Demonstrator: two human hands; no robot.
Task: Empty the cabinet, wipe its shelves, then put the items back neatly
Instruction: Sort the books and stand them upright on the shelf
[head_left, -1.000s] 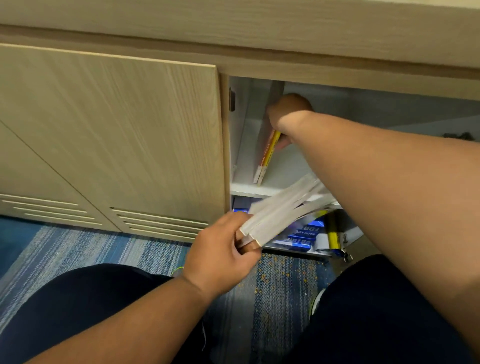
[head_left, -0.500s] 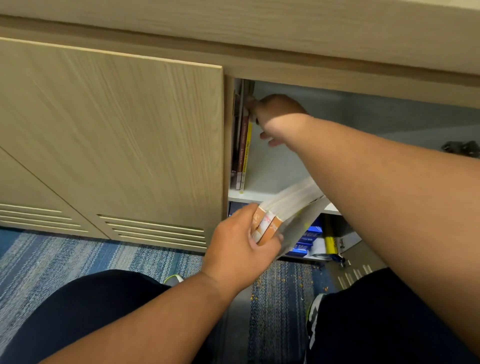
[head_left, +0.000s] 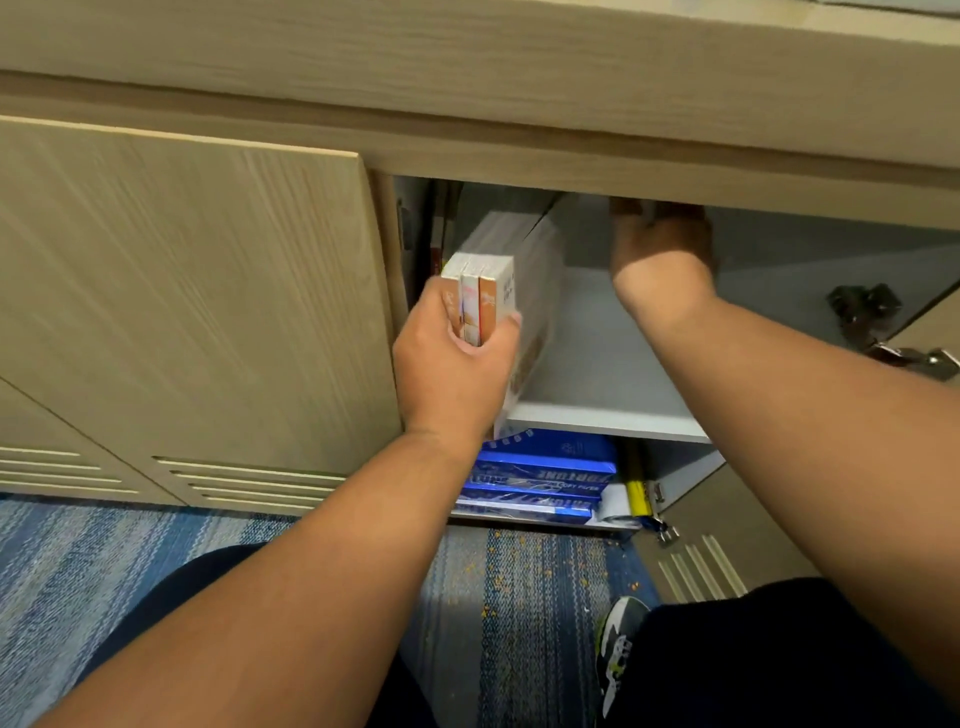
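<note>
The person is crouching at the open cabinet, apparently putting things back. The left hand is gripping a bundle of books around the spines and standing it upright at the front left of the upper shelf, where its lower corner seems to be overhanging the front edge. The right hand is reaching deeper in, well apart from the bundle. Its fingers are hidden behind the top rail, so I cannot tell whether it is holding anything. To my eye the danger is the bundle tipping or fanning open rightward on release, since nothing is bracing that side, or sliding off onto the blue paper packs below. Half a second ago the bundle was slanting low before the shelf edge and the right hand was steadying the thin books at the left wall.
</note>
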